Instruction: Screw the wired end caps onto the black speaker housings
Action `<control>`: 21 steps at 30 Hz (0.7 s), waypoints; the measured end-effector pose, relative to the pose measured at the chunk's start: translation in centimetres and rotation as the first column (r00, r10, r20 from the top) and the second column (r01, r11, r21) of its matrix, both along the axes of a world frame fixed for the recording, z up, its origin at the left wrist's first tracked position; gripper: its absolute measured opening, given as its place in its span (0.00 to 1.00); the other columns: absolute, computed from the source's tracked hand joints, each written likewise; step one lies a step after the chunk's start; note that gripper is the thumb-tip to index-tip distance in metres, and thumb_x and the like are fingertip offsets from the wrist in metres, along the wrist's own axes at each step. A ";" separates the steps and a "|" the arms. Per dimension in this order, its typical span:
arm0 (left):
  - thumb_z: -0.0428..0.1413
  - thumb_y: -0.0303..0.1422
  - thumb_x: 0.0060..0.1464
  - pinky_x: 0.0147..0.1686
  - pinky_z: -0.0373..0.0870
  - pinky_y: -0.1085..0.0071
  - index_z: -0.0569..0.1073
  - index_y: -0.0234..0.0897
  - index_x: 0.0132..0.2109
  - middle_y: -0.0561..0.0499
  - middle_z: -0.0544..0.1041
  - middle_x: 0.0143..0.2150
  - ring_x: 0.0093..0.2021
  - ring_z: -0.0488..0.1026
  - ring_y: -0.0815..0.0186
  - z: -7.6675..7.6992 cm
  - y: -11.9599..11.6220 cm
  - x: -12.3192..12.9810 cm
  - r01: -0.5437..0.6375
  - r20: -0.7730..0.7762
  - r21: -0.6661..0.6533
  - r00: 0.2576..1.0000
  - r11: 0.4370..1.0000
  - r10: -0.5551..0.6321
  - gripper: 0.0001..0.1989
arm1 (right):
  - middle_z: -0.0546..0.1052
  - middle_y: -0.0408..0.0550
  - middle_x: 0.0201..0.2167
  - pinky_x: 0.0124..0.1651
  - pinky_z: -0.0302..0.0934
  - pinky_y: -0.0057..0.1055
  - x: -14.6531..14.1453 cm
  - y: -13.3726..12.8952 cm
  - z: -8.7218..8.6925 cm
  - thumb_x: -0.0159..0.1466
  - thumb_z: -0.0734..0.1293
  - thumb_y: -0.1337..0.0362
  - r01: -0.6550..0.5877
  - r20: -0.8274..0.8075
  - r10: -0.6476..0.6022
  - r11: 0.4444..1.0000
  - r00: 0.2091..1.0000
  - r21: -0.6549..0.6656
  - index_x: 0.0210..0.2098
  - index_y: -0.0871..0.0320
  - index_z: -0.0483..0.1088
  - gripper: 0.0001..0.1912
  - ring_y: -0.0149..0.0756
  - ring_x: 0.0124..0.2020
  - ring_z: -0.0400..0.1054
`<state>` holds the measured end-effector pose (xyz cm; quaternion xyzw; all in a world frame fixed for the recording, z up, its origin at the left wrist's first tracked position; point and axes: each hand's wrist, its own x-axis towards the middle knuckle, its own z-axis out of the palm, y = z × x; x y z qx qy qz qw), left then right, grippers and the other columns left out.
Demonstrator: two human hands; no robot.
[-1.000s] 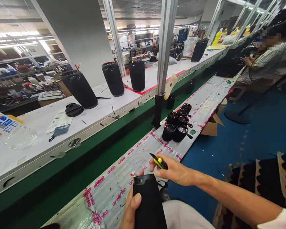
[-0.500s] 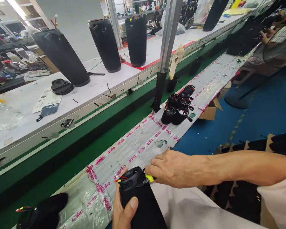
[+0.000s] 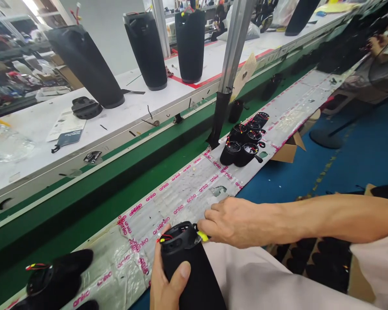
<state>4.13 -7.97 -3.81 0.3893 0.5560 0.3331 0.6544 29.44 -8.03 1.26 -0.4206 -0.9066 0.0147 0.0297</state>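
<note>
A black cylinder [image 3: 197, 275] with an open black rim stands tilted near the bottom centre, red and yellow wires poking out of its top left. My left hand [image 3: 170, 280] is wrapped round its left side, thumb across the front. At the rim's right edge, my right hand [image 3: 224, 221] is closed on a small yellow-green tool [image 3: 202, 236], whose tip touches the rim. The rest of that tool is hidden under my fingers.
A taped ledge [image 3: 168, 206] runs diagonally, holding several short black cylinders [image 3: 242, 153] farther along and more black parts [image 3: 48, 280] at lower left. Tall black cylinders [image 3: 189, 47] stand on the white bench [image 3: 123, 116] behind a metal post [image 3: 233, 47]. Cartons [image 3: 286, 151] lie right.
The view has shifted slightly, and more black parts show at lower left. Both hands keep their grips, with the tool still at the rim's right edge.
</note>
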 end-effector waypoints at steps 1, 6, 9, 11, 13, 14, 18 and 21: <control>0.74 0.57 0.41 0.77 0.58 0.53 0.70 0.41 0.72 0.42 0.81 0.66 0.73 0.71 0.40 0.2 -0.1 0.2 -0.006 0.001 -0.015 1.000 1.000 0.006 0.55 | 0.73 0.44 0.28 0.24 0.39 0.39 0.1 0.0 0.1 0.82 0.58 0.62 -0.001 0.015 0.001 1.000 1.000 -0.018 0.43 0.58 0.70 0.13 0.38 0.24 0.64; 0.74 0.56 0.43 0.73 0.65 0.50 0.70 0.43 0.72 0.42 0.84 0.62 0.70 0.74 0.39 0.7 -0.2 0.6 0.013 0.031 -0.053 0.999 0.999 -0.012 0.52 | 0.73 0.43 0.29 0.25 0.39 0.38 0.3 0.2 0.4 0.83 0.58 0.59 -0.020 0.055 0.024 0.997 0.998 -0.073 0.44 0.58 0.69 0.14 0.36 0.24 0.63; 0.73 0.55 0.45 0.74 0.65 0.50 0.73 0.41 0.70 0.41 0.84 0.61 0.72 0.72 0.38 0.2 -0.2 0.4 0.027 -0.004 0.017 1.000 0.999 -0.027 0.49 | 0.73 0.44 0.28 0.24 0.38 0.38 0.3 0.3 0.8 0.83 0.57 0.57 -0.019 0.090 0.028 0.995 0.996 -0.102 0.43 0.58 0.69 0.16 0.37 0.23 0.64; 0.74 0.56 0.45 0.74 0.64 0.48 0.73 0.40 0.70 0.40 0.83 0.62 0.73 0.70 0.37 -0.1 -0.1 0.2 0.039 -0.056 0.058 0.998 0.998 -0.036 0.49 | 0.73 0.45 0.28 0.23 0.37 0.38 0.2 0.3 1.3 0.83 0.57 0.58 -0.011 0.121 0.027 0.991 0.992 -0.131 0.43 0.58 0.69 0.16 0.37 0.22 0.63; 0.73 0.55 0.46 0.74 0.63 0.45 0.71 0.40 0.70 0.39 0.82 0.63 0.72 0.70 0.36 -0.3 -0.1 0.0 0.059 -0.116 0.077 0.992 0.995 -0.050 0.49 | 0.74 0.45 0.28 0.22 0.36 0.39 0.0 0.2 1.9 0.81 0.59 0.61 -0.006 0.154 0.031 0.988 0.988 -0.157 0.44 0.58 0.69 0.12 0.37 0.21 0.63; 0.73 0.55 0.46 0.74 0.62 0.43 0.70 0.40 0.71 0.38 0.81 0.65 0.71 0.71 0.35 -0.4 -0.1 0.0 0.075 -0.153 0.081 0.986 0.994 -0.062 0.49 | 0.74 0.45 0.28 0.22 0.36 0.39 0.0 0.2 2.1 0.80 0.60 0.63 -0.007 0.172 0.036 0.986 0.984 -0.165 0.45 0.59 0.69 0.08 0.37 0.21 0.63; 0.69 0.52 0.52 0.73 0.60 0.39 0.68 0.38 0.71 0.34 0.76 0.69 0.71 0.71 0.37 -0.2 -0.1 0.0 0.136 -0.325 0.117 0.941 0.984 -0.091 0.45 | 0.74 0.45 0.27 0.21 0.37 0.39 -0.1 0.2 2.3 0.72 0.65 0.72 -0.028 0.211 0.060 0.988 0.976 -0.152 0.45 0.60 0.69 0.04 0.38 0.21 0.65; 0.68 0.52 0.52 0.75 0.56 0.41 0.68 0.37 0.70 0.33 0.73 0.70 0.74 0.67 0.38 -0.4 -0.1 0.1 0.136 -0.360 0.160 0.930 0.978 -0.070 0.44 | 0.75 0.46 0.27 0.21 0.37 0.38 0.0 0.5 1.5 0.76 0.64 0.68 -0.026 0.152 0.049 0.988 0.987 -0.152 0.44 0.60 0.70 0.03 0.37 0.21 0.66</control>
